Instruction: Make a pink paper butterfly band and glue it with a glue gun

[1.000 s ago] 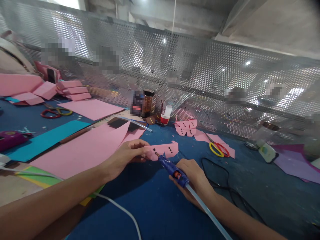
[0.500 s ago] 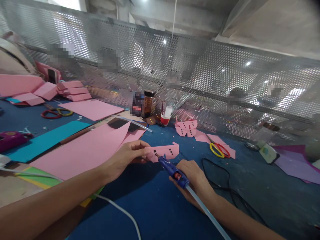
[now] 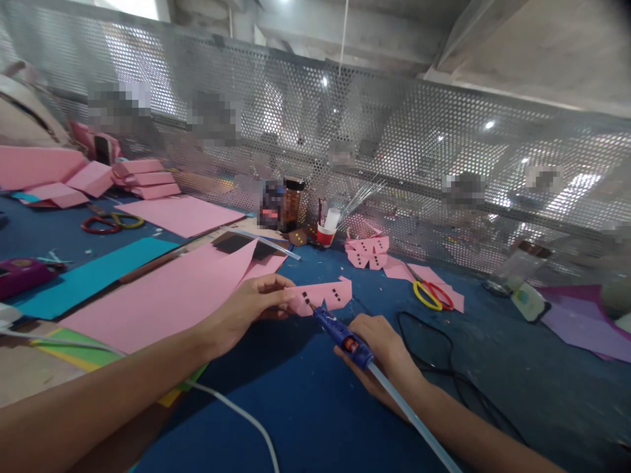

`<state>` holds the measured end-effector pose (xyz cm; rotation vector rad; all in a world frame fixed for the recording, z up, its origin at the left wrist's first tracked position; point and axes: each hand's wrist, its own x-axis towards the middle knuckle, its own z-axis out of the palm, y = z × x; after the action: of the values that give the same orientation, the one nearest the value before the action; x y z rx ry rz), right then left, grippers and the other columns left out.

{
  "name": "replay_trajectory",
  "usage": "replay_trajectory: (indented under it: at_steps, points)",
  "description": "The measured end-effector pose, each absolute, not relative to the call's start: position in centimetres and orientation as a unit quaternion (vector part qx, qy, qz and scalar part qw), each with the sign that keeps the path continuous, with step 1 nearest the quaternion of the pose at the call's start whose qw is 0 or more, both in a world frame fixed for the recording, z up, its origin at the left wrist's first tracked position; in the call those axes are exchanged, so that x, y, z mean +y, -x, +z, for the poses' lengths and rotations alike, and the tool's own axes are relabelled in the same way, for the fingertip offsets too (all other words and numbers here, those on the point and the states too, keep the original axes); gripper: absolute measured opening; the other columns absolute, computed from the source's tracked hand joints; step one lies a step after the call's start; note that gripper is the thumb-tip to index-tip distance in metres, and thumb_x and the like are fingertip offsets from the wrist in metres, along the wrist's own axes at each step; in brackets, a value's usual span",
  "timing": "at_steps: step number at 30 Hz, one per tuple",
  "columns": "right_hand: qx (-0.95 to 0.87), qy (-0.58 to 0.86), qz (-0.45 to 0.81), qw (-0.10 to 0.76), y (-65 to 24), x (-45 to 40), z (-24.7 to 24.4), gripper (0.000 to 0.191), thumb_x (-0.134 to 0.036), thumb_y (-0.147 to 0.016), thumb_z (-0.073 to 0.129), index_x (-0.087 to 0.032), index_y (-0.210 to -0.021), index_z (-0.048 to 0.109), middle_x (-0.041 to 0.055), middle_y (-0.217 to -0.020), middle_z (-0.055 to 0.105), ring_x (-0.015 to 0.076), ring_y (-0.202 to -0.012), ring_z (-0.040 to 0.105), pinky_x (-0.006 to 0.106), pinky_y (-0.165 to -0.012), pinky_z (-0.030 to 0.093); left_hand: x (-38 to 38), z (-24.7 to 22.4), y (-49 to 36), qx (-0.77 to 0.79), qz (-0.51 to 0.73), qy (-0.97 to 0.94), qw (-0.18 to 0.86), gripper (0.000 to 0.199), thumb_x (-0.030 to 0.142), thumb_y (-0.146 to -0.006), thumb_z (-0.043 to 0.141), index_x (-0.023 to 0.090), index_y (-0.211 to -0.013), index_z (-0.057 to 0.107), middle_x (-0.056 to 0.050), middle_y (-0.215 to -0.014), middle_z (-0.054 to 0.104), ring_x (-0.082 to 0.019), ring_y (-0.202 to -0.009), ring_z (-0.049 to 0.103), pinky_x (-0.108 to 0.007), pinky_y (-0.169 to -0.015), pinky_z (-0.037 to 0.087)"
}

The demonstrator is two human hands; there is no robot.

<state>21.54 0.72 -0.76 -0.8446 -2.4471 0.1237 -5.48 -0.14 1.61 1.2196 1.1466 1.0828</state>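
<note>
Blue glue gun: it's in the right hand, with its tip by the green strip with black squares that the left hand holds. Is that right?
Not quite: the strip with black squares is pink, not green, as the head view shows. The blue glue gun is in the right hand, with its tip by the strip that the left hand holds.

Left hand (image 3: 249,305): one, bare, slim-fingered, smooth across the back; nails too small to make out. Left forearm (image 3: 123,381): bare along its visible length, slender, tapering towards the wrist, surface plain and evenly lit. Right hand (image 3: 382,341): one, bare, knuckles softly rounded, partly hidden. Right forearm (image 3: 458,414): bare where visible, slender, smooth, likewise narrowing wristward.
</note>
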Motion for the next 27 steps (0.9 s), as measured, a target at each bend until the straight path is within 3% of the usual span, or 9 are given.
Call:
replay_trajectory:
  at_steps: [5,9,27]
  points:
    - [-0.911,0.309,0.050,0.268,-21.5,0.7,-0.5,0.013,-0.011,-0.079,0.063,-0.020,-0.086,0.057,0.0017,-0.085,0.062,0.0177,-0.077,0.055,0.032,-0.073,0.034,-0.1,1.7,5.4,0.485,0.457,-0.510,0.544,0.026,0.042,-0.080,0.071,0.020,-0.091,0.065,-0.005,-0.093,0.072,-0.021,-0.091,0.065,-0.032,-0.080,0.049]
    - [-0.905,0.312,0.039,0.287,-21.4,0.5,-0.4,0.006,-0.020,-0.085,0.062,-0.020,-0.085,0.057,0.0011,-0.082,0.062,0.0167,-0.074,0.055,0.031,-0.071,0.035,-0.1,1.7,5.5,0.489,0.461,-0.509,0.538,0.025,0.042,-0.079,0.071,0.020,-0.090,0.065,-0.004,-0.093,0.072,-0.021,-0.091,0.065,-0.032,-0.080,0.050]
    - [-0.885,0.338,-0.012,0.321,-20.9,0.7,-1.9,0.028,-0.041,-0.093,0.053,-0.020,-0.075,0.054,0.0017,-0.073,0.059,0.0165,-0.067,0.052,0.031,-0.068,0.034,0.0,2.0,5.6,0.489,0.471,-0.505,0.533,0.026,0.041,-0.077,0.072,0.021,-0.091,0.066,-0.004,-0.093,0.074,-0.022,-0.092,0.066,-0.033,-0.080,0.049]
